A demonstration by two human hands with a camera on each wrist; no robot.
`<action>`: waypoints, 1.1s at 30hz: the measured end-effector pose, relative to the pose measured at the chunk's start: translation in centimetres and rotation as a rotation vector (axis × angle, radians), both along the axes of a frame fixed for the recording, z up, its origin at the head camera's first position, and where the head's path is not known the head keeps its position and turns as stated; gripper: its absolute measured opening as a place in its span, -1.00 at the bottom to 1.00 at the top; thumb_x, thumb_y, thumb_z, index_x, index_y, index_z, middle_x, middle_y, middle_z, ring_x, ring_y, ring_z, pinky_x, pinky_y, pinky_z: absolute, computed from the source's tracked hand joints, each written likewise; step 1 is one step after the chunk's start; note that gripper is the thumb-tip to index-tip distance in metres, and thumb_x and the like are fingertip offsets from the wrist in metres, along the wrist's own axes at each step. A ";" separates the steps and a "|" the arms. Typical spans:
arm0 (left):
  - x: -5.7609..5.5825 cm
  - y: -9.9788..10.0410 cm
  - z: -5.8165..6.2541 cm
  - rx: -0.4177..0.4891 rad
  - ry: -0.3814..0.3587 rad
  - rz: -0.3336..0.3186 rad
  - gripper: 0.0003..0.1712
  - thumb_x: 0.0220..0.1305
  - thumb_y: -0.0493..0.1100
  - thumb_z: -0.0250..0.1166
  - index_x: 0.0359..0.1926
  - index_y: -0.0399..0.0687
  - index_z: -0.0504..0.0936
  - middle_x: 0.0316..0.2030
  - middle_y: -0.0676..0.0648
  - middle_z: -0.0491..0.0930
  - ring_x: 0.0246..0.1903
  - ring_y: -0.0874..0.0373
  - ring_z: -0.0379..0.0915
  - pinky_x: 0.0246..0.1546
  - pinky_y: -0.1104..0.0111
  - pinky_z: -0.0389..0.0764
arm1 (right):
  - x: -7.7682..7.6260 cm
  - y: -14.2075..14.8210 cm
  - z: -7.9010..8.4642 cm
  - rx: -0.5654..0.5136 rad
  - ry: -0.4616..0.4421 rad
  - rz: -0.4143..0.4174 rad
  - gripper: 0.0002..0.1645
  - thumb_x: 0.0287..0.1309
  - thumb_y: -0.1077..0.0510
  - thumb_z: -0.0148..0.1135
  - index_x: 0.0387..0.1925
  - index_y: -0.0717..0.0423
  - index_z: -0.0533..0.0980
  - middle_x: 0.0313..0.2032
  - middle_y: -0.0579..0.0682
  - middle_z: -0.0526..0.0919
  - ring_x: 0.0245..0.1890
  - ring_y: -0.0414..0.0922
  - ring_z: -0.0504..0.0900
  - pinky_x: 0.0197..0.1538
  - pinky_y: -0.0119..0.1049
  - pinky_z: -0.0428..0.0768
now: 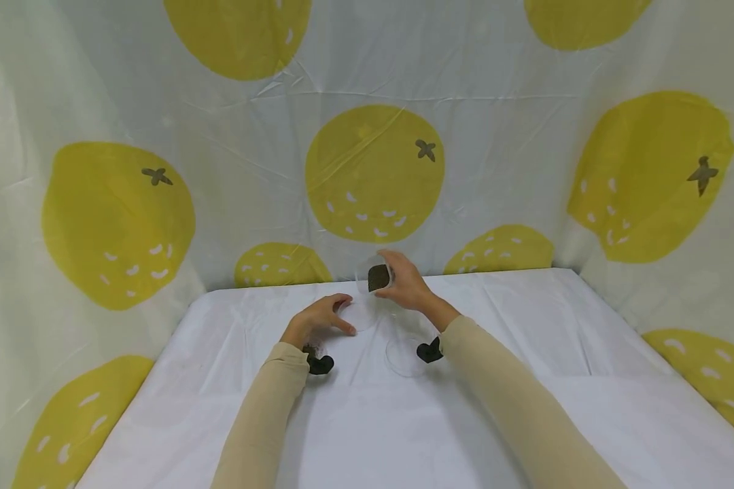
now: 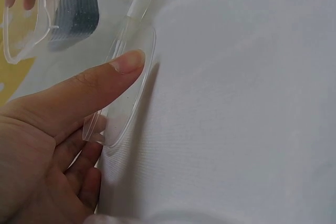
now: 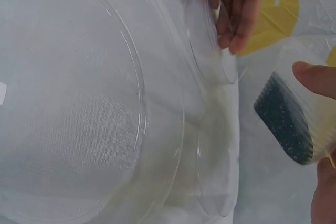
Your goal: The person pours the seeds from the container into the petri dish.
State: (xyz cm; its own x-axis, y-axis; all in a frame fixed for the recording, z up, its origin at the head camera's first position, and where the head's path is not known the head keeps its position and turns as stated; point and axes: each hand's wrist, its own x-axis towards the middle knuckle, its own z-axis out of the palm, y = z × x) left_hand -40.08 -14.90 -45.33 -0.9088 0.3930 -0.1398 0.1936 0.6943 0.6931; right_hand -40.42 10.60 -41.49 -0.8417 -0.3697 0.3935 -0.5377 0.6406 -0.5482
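Observation:
My right hand [image 1: 406, 282] grips a clear ribbed plastic tub [image 2: 44, 38] by its sides, raised at the back of the table. Dark speckled material [image 3: 286, 119] shows inside, and the tub lies tipped sideways in the left wrist view. Lower and to its left, my left hand [image 1: 321, 318] holds a shallow clear round dish [image 2: 128, 95] by the edge, thumb on the near side and fingers behind. The dish is close over the white cloth. Part of the tub is hidden behind the right fingers.
Another clear round piece [image 1: 406, 356] lies on the white-covered table [image 1: 373, 435], near the right wrist. A large clear disc [image 3: 68, 103] fills the left of the right wrist view. Behind the table hangs a lemon-print curtain [image 1: 495, 170].

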 end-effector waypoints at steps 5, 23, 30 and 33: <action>-0.2 -0.1 -0.2 -0.004 0.007 0.004 0.03 -0.02 -0.01 0.71 0.47 -0.02 0.45 0.45 -0.08 0.37 0.48 0.01 0.14 0.48 0.05 0.10 | -0.1 -0.6 -0.6 0.036 0.086 0.006 0.12 -0.01 0.20 0.67 0.52 0.25 0.25 0.42 0.26 0.33 0.44 0.17 0.28 0.46 0.03 0.24; -0.2 0.0 0.2 -0.002 0.018 -0.015 0.02 0.01 -0.05 0.70 0.47 -0.11 0.42 0.44 -0.12 0.38 0.47 -0.01 0.17 0.47 0.10 0.15 | 0.0 -1.3 -1.6 0.182 0.209 0.073 0.09 0.02 0.24 0.65 0.51 0.16 0.23 0.45 0.22 0.27 0.46 0.19 0.21 0.45 0.04 0.27; -0.1 -0.1 0.2 0.016 0.000 -0.006 0.03 -0.01 -0.07 0.71 0.47 -0.11 0.43 0.44 -0.12 0.39 0.47 0.00 0.17 0.47 0.12 0.15 | 0.3 -1.3 -1.8 0.255 0.260 0.087 0.10 0.01 0.30 0.63 0.50 0.22 0.20 0.43 0.24 0.26 0.46 0.18 0.19 0.45 0.00 0.28; -0.2 -0.1 0.1 0.048 -0.004 -0.019 0.04 -0.03 -0.09 0.72 0.47 -0.14 0.43 0.43 -0.12 0.40 0.47 0.00 0.18 0.46 0.13 0.16 | 0.4 -1.2 -1.9 0.280 0.304 0.091 0.11 -0.02 0.31 0.64 0.49 0.26 0.21 0.41 0.25 0.28 0.45 0.19 0.21 0.44 0.00 0.30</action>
State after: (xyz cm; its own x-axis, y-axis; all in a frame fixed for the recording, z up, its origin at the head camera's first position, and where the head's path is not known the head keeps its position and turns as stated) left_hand -40.23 -15.00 -45.22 -0.9009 0.4161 -0.1239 0.2035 0.6567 0.7262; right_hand -40.05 9.37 -43.41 -0.6618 -0.5646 0.4931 -0.7091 0.6849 -0.1674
